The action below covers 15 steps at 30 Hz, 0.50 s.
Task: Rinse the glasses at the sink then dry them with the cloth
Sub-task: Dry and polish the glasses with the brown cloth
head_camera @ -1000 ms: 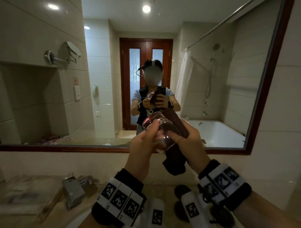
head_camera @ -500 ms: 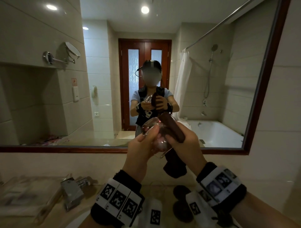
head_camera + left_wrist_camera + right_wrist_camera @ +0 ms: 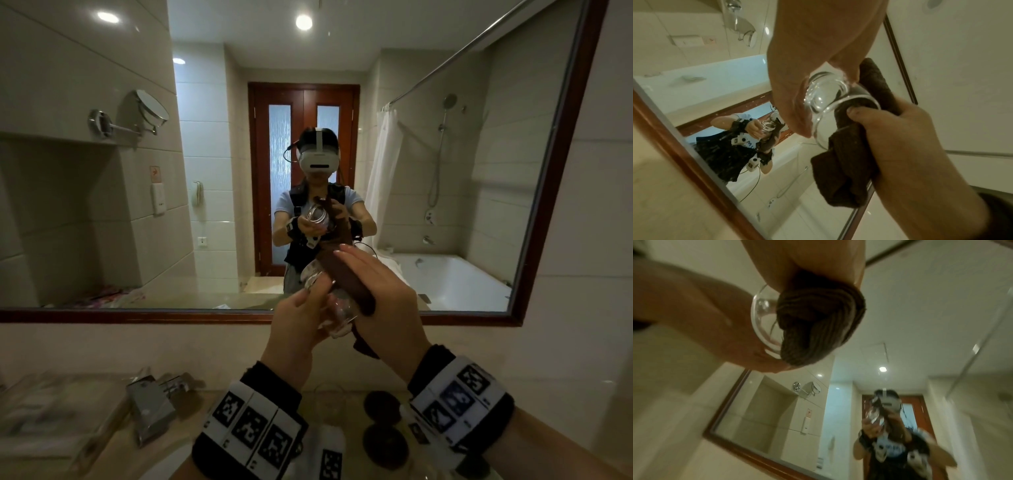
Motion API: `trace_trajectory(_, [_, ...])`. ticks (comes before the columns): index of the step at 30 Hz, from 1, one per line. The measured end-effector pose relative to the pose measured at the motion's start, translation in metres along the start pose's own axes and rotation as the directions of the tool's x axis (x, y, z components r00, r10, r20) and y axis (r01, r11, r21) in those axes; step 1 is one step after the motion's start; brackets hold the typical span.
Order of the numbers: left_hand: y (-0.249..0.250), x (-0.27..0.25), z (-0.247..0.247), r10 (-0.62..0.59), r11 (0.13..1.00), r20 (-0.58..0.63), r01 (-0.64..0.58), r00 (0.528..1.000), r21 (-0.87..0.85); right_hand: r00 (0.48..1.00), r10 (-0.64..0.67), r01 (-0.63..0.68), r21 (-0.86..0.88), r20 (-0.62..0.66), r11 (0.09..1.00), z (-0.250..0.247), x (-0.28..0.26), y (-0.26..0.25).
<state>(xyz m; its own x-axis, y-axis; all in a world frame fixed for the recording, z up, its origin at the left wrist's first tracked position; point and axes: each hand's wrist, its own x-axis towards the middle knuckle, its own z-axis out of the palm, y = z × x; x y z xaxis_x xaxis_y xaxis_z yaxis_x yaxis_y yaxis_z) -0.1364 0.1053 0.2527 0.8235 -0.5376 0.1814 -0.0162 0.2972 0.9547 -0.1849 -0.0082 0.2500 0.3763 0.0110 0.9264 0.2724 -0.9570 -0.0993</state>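
Note:
I hold a clear glass (image 3: 337, 306) chest-high in front of the mirror. My left hand (image 3: 296, 330) grips it by its base, fingers curled round it (image 3: 797, 97). My right hand (image 3: 378, 301) presses a dark brown cloth (image 3: 346, 279) against the glass's side and rim. Its fingers lie stretched over the cloth while the thumb (image 3: 856, 112) pinches the cloth at the rim. In the right wrist view a bunched fold of cloth (image 3: 818, 324) covers half the glass (image 3: 762, 324). A tail of cloth (image 3: 846, 175) hangs below my right palm.
Below my hands lies the vanity counter with a chrome faucet (image 3: 154, 407) at the left. Two dark round coasters (image 3: 382, 406) lie at the right and a pale tray (image 3: 51, 411) at the far left. The wood-framed mirror (image 3: 205, 317) is close ahead.
My right hand has slid the cloth up along the glass, its fingers now stretched farther over it, and less cloth hangs below. My left hand has kept its grip.

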Motion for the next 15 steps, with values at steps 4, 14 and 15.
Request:
trace_trajectory(4, [0.001,0.001,-0.004,0.087,0.994,0.025,-0.085,0.996,-0.074,0.934,0.354,-0.345,0.37,0.045,0.863,-0.007,0.004,0.004])
trace_trajectory(14, [-0.004,0.011,-0.001,-0.187,0.982,0.127,0.184,0.974,0.035,0.993,0.044,-0.043,-0.013,0.106,0.999,0.001,-0.009,0.004])
trace_trajectory(15, [-0.004,0.011,0.001,-0.194,0.981,0.108,0.189,0.975,0.051,0.989,0.054,-0.055,-0.001,0.141,0.999,0.002,-0.011,0.004])
